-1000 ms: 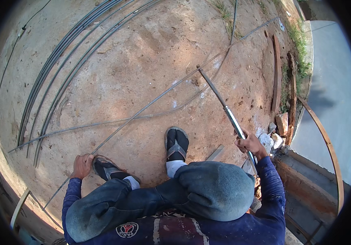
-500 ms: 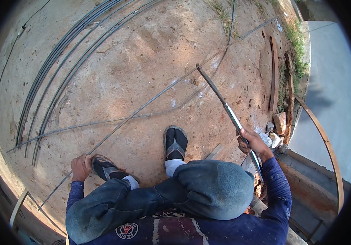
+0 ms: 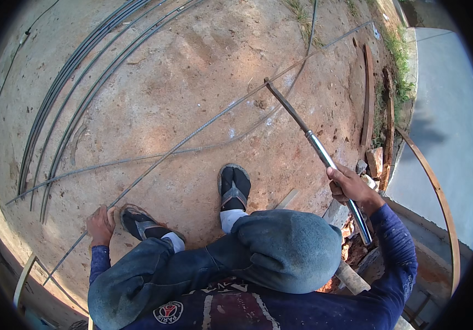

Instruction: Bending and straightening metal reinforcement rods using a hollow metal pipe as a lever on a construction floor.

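Observation:
My left hand (image 3: pixel 101 225) is closed around a thin ribbed rebar rod (image 3: pixel 190 136) near its lower left end, beside my left foot. The rod runs diagonally up and right across the ground. In my right hand (image 3: pixel 353 188), to the right of my right knee, is a long rebar bending bar (image 3: pixel 320 149) with a shiny pipe handle and a darker, slimmer front part. Its far tip meets the rod at about mid-length; whether it hooks around the rod is too small to tell. A second, curved rod (image 3: pixel 121 161) passes beneath the first one.
Several bent rebar rods (image 3: pixel 63 110) lie at the upper left. Wooden planks (image 3: pixel 368 96), broken bricks (image 3: pixel 375 161) and a curved wooden strip (image 3: pixel 437 190) are along the right, beside a grey slab (image 3: pixel 445 115). My sandalled feet (image 3: pixel 234 187) stand on the dirt ground.
My right hand has swung the bending bar's handle to the right, while its tip stays at the rod. My left hand has shifted slightly left, still holding the rod.

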`<state>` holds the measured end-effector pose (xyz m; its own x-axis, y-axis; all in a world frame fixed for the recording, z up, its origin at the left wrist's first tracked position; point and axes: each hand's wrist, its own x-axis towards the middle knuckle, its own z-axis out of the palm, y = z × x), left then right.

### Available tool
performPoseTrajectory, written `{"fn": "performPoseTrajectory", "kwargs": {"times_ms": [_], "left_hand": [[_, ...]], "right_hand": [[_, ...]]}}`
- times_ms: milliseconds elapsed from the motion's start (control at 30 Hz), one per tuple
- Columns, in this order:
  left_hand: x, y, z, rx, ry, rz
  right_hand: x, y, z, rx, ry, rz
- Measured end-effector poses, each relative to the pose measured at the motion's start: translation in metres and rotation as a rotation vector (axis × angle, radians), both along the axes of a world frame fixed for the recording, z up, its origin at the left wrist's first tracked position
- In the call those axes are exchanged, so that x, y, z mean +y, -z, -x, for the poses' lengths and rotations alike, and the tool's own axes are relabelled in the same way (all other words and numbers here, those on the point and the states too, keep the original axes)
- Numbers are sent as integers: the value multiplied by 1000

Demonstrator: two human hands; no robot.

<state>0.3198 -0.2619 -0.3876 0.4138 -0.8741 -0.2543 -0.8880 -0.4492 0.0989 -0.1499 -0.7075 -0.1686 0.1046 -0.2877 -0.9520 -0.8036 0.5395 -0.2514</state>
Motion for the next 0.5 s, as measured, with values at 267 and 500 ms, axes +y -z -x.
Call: {"fn": "performPoseTrajectory", "kwargs": {"times_ms": [267, 500], "left_hand": [[-3, -8, -6, -68, 20, 34], [-16, -28, -21, -125, 25, 70]], "right_hand": [[8, 12, -12, 107, -140, 83], [26, 31, -13, 130, -334, 323]]}}
